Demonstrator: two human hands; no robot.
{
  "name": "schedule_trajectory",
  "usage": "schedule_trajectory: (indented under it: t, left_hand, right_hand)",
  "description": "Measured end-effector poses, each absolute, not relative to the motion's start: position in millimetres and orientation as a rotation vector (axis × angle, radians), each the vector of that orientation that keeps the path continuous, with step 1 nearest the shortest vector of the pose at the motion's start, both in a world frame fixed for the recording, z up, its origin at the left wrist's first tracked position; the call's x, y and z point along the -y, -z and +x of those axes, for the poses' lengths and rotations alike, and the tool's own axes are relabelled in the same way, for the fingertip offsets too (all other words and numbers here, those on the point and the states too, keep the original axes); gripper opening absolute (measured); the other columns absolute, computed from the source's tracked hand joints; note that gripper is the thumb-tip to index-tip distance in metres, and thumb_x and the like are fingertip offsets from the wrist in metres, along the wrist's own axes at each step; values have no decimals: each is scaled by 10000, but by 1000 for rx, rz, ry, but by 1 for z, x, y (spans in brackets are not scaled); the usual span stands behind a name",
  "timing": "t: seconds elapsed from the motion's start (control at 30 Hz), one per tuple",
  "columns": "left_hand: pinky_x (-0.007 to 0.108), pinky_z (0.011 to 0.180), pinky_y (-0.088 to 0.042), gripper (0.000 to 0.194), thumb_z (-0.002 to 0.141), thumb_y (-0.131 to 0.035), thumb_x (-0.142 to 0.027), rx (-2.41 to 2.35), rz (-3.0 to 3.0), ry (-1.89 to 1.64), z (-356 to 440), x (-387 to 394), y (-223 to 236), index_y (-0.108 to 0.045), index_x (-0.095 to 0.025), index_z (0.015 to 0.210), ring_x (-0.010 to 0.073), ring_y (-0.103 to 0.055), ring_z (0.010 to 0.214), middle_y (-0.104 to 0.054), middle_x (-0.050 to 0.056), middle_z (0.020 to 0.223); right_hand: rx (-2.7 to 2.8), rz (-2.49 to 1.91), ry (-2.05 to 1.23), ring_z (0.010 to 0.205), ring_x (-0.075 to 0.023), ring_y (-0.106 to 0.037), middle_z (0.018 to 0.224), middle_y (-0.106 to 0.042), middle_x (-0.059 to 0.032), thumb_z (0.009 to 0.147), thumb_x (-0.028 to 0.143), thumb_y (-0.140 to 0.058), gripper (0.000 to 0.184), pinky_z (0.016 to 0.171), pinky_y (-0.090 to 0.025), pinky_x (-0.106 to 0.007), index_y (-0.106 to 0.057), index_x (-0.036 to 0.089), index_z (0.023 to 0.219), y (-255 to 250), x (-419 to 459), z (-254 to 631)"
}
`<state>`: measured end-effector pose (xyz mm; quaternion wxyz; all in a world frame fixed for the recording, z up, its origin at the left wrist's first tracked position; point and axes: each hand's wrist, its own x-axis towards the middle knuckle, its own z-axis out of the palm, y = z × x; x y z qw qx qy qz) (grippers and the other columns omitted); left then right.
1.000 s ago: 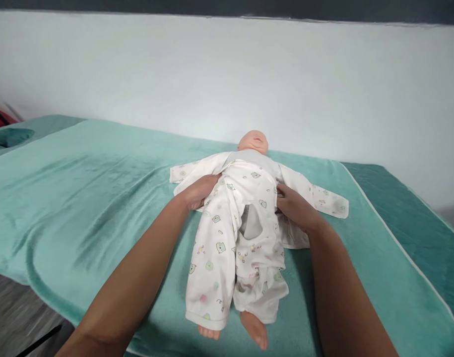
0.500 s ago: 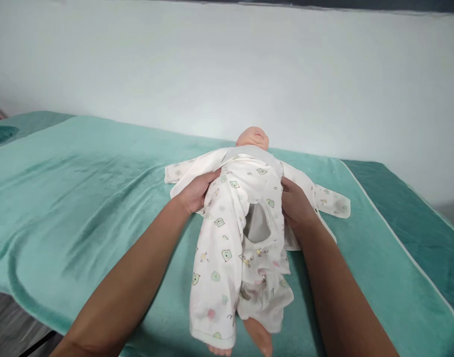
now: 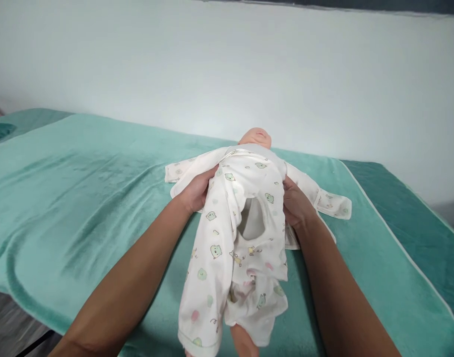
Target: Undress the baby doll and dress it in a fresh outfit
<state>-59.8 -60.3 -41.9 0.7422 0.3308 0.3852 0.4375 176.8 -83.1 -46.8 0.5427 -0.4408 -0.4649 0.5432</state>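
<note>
A baby doll (image 3: 257,137) lies on its back, its head far from me and its legs toward me. It wears a white jacket (image 3: 304,182), spread to both sides, and printed baby pants (image 3: 212,258) with an opening at the crotch. My left hand (image 3: 199,192) is closed at the left side of the pants' waist, and my right hand (image 3: 296,202) is closed at the right side. Most fingers of both hands are hidden by the cloth. The right pant leg is bunched up, baring a lower leg (image 3: 244,341).
A light green blanket (image 3: 81,188) covers the table under the doll, with a darker green cloth (image 3: 405,213) along the right. A white wall (image 3: 212,64) stands close behind the doll's head. Grey floor (image 3: 9,322) shows at the lower left.
The pants and the doll's legs have swung to the left and nearer to me. The waist part is lifted slightly. Both hands stay at the sides of the waist.
</note>
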Motion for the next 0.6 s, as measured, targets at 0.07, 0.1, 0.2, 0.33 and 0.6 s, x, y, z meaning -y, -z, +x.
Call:
schedule_trajectory:
  t: [0.07, 0.1, 0.2, 0.33, 0.6]
  left_hand:
    - [471, 966, -571, 419, 838, -663, -503, -801, 725, -950, -60, 61, 41, -743, -193, 1109, 332, -710, 1052, -775, 119, 1010]
    - [465, 970, -568, 423, 841, -664, -509, -780, 719, -946, -59, 62, 42, -740, -193, 1113, 331, -706, 1061, -773, 117, 1016]
    - [456, 975, -560, 423, 836, -682, -494, -748, 725, -949, -59, 62, 44, -728, -183, 1120, 329, -700, 1069, -769, 121, 1022]
    - [461, 955, -563, 412, 843, -658, -510, -742, 786, -959, -56, 63, 43, -715, -202, 1110, 328, -695, 1065, -764, 111, 1003]
    - [472, 945, -550, 466, 834, -638, -615, -969, 967, -1020, -55, 69, 36, -719, -190, 1009, 364, -667, 1078, -742, 114, 840]
  right_hand:
    - [1087, -1012, -1309, 887, -254, -712, 970, -763, -6, 608, 215, -743, 466, 684, -593, -372, -693, 285, 1066, 49, 82, 178]
    - [1080, -1011, -1315, 911, -260, -713, 977, -764, -8, 606, 217, -750, 463, 705, -598, -382, -693, 284, 1061, 49, 82, 178]
    - [1070, -1037, -1345, 959, -274, -711, 1000, -766, -14, 606, 226, -764, 476, 741, -605, -402, -690, 289, 1071, 45, 86, 175]
    - [1098, -1042, -1363, 1028, -292, -691, 1060, -761, -36, 596, 248, -783, 494, 796, -601, -421, -696, 284, 1081, 35, 94, 170]
    - [1172, -1092, -1206, 1101, -282, -654, 1109, -747, -27, 678, 334, -757, 440, 884, -564, -407, -697, 291, 1112, 28, 100, 165]
